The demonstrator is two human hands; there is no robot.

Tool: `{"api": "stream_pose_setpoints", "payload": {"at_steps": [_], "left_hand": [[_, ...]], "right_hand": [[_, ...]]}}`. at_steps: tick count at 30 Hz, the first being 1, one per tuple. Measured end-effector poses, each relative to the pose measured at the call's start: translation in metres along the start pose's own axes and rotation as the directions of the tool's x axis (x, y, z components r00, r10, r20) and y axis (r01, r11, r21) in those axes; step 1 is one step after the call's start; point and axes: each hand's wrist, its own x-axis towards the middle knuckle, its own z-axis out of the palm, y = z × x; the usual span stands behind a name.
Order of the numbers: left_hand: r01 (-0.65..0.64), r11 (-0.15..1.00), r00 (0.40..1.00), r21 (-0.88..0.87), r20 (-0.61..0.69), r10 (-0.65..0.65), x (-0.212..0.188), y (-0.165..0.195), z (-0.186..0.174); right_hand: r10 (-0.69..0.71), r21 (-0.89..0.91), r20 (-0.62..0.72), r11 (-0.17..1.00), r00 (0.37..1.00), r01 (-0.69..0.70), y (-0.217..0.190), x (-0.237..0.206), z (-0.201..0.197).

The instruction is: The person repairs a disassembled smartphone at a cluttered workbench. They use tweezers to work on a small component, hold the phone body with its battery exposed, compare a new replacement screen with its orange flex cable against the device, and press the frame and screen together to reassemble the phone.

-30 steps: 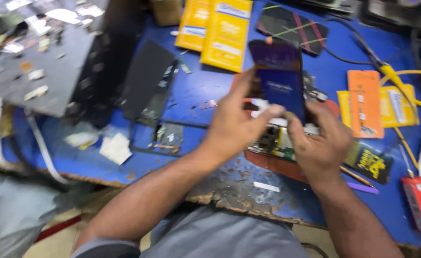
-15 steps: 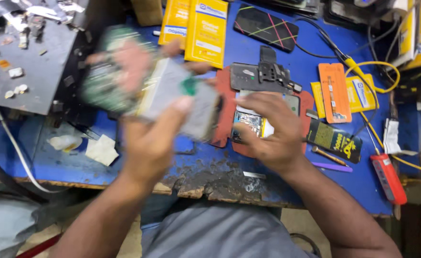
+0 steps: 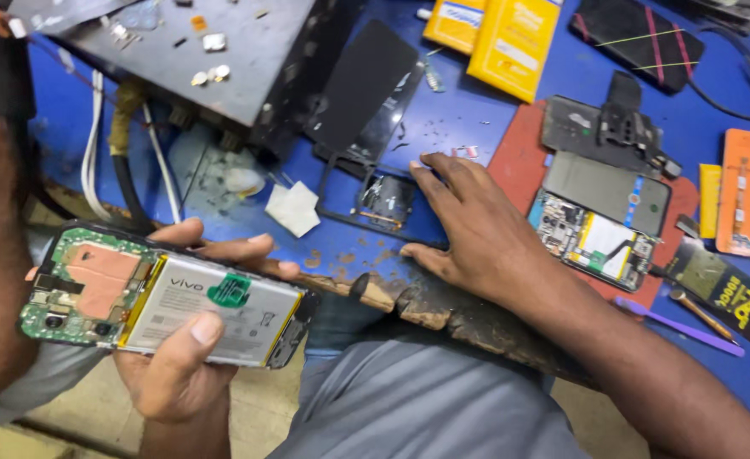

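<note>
On the blue workbench, worn along its near edge: dark metal equipment block, far left. Red work mat, right, bearing a second opened phone. Right hand, fingers spread, resting flat on the bench edge, holding nothing; a black phone frame lies just beyond its fingertips. Left hand, off the bench, gripping an opened phone, back cover off, battery exposed; long axis runs left-right, well left of the right hand.
</note>
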Motion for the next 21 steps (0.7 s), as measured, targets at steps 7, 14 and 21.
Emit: {"api": "stream_pose_setpoints", "payload": {"at_steps": [7, 14, 21], "left_hand": [[0.067, 0.997, 0.997, 0.038, 0.045, -0.068, -0.007, -0.003, -0.019], [0.177, 0.982, 0.977, -0.071, 0.135, -0.166, 0.005, -0.023, -0.007], [0.316, 0.944, 0.929, -0.091, 0.230, -0.289, 0.022, -0.061, 0.032]], "right_hand": [[-0.027, -0.006, 0.025, 1.000, 0.999, 0.027, -0.009, 0.012, 0.011], [-0.058, 0.010, -0.125, 0.998, 0.990, 0.059, 0.000, -0.006, 0.000], [0.399, 0.950, 0.048, 0.265, 0.915, -0.166, 0.042, -0.048, -0.019]]}}
